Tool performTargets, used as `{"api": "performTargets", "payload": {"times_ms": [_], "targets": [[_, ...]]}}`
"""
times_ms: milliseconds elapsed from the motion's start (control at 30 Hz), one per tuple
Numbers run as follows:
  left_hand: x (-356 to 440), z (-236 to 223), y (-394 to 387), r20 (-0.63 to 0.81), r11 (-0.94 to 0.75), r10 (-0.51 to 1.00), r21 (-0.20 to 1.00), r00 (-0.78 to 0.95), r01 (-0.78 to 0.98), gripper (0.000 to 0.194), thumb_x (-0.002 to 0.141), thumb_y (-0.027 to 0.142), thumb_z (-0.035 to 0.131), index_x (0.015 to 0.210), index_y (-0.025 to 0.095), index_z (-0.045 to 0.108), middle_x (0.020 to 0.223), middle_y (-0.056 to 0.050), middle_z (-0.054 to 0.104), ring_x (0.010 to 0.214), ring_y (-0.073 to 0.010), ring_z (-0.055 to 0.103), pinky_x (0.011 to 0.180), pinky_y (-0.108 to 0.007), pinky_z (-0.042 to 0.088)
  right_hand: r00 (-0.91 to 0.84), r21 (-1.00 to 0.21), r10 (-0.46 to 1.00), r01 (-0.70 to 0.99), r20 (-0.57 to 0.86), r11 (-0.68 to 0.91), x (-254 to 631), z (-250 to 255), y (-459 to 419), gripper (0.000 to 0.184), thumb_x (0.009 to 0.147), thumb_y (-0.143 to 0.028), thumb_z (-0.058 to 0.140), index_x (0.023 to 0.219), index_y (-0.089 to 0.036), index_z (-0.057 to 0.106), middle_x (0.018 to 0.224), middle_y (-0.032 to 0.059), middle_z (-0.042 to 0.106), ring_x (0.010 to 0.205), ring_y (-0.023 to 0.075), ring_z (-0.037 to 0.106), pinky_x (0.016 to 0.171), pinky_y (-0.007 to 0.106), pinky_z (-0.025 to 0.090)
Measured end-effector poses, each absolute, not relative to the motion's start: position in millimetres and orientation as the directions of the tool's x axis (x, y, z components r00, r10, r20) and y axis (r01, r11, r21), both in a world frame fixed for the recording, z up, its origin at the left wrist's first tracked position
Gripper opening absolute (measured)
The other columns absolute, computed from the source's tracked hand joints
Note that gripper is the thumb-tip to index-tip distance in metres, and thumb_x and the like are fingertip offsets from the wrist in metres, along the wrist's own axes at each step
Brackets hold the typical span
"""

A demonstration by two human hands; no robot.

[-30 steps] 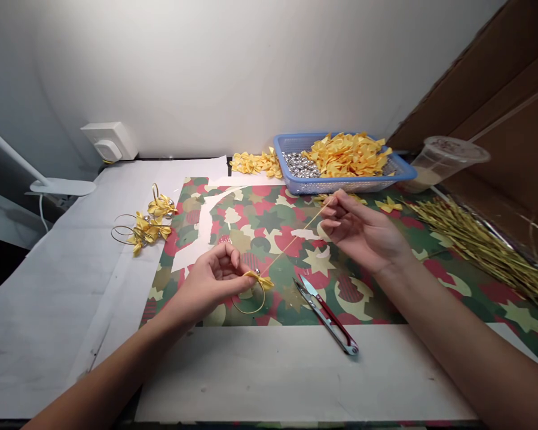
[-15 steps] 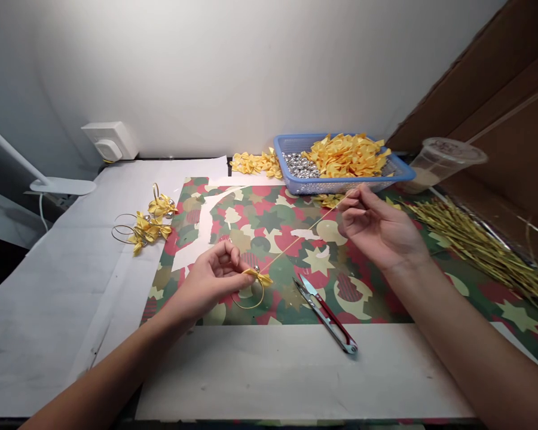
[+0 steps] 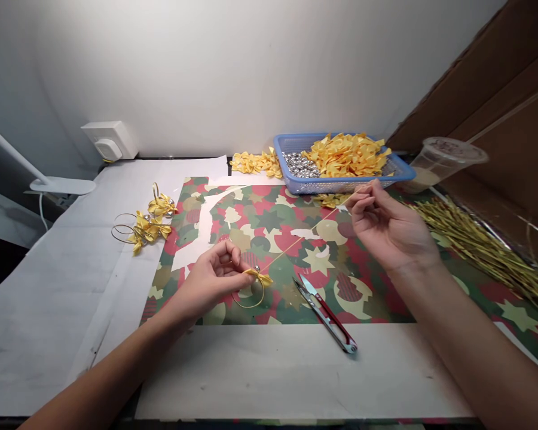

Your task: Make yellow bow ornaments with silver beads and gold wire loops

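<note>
Between thumb and fingers, my left hand (image 3: pixel 222 269) pinches a yellow ribbon bow (image 3: pixel 263 278) with a small silver bell (image 3: pixel 257 269) on it. A thin gold cord ring (image 3: pixel 251 307) hangs below the bow. My right hand (image 3: pixel 388 224) is closed on the far end of a gold cord (image 3: pixel 291 245), which runs taut and slanting up from the bow. Thread snips (image 3: pixel 327 316) with a red and silver handle lie on the patterned sheet between the hands, touching neither.
A blue basket (image 3: pixel 345 181) at the back holds yellow bows (image 3: pixel 349 155) and silver bells (image 3: pixel 301 165). Several bow rings (image 3: pixel 147 230) lie left. Cut gold cords (image 3: pixel 484 251) and a plastic cup (image 3: pixel 443 161) stand right, near a cardboard box (image 3: pixel 515 143). A lamp base (image 3: pixel 63 186) sits far left.
My right hand has moved a little to the right, drawing the gold cord further out. My left hand, the bow and the snips stay in place.
</note>
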State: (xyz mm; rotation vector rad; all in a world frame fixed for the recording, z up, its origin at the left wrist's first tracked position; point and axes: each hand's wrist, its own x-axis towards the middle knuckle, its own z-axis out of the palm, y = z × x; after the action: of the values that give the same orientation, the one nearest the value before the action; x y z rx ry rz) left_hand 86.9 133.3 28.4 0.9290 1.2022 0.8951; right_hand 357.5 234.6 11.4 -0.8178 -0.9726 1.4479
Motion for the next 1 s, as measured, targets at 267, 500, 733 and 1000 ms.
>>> {"api": "performTargets", "payload": {"times_ms": [267, 500, 733, 1000], "targets": [[86.5, 27.6, 132.8, -0.359, 0.366, 0.927, 0.929, 0.107, -0.052, 0.029, 0.061, 0.014, 0.078, 0.070, 0.018, 0.050, 0.066, 0.005, 0.058, 0.061, -0.0068, 0.057, 0.056, -0.017, 0.046, -0.055, -0.871, 0.998, -0.490, 0.013, -0.016, 339.7, 26.2, 219.2, 0.017, 0.069, -0.033, 0.083, 0.065, -0.030, 0.067, 0.073, -0.0027, 0.056, 0.071, 0.0107, 0.054, 0.051, 0.019, 0.051], [86.9, 25.4, 134.9, -0.351, 0.356, 0.934, 0.931, 0.072, -0.075, 0.028, 0.065, 0.019, 0.078, 0.071, 0.018, 0.051, 0.069, 0.004, 0.060, 0.059, -0.0075, 0.059, 0.053, -0.018, 0.048, -0.149, -0.862, 0.987, -0.507, 0.062, -0.022, 337.5, 38.8, 205.6, 0.019, 0.069, -0.038, 0.079, 0.065, -0.031, 0.061, 0.067, -0.0031, 0.052, 0.051, 0.0126, 0.036, 0.038, 0.026, 0.029], [85.6, 25.4, 131.6, -0.349, 0.348, 0.937, 0.936, 0.017, 0.046, 0.025, 0.068, 0.023, 0.077, 0.077, 0.018, 0.055, 0.072, 0.001, 0.066, 0.066, -0.0139, 0.067, 0.058, -0.023, 0.051, -0.718, -0.985, 0.685, 0.172, -0.124, 0.002, 334.1, 38.7, 196.0, 0.019, 0.081, -0.037, 0.069, 0.071, -0.023, 0.062, 0.063, -0.0010, 0.061, 0.054, 0.0128, 0.051, 0.048, 0.026, 0.039], [85.0, 23.8, 133.0, -0.337, 0.335, 0.940, 0.941, 0.058, 0.042, 0.022, 0.069, 0.026, 0.077, 0.081, 0.017, 0.061, 0.079, -0.002, 0.070, 0.074, -0.0150, 0.069, 0.062, -0.022, 0.053, -0.617, -0.807, 0.786, 0.443, 0.042, 0.391, 298.9, 24.8, 175.0, 0.019, 0.087, -0.040, 0.060, 0.094, -0.022, 0.060, 0.070, -0.0004, 0.057, 0.056, 0.0133, 0.049, 0.052, 0.026, 0.040]]}}
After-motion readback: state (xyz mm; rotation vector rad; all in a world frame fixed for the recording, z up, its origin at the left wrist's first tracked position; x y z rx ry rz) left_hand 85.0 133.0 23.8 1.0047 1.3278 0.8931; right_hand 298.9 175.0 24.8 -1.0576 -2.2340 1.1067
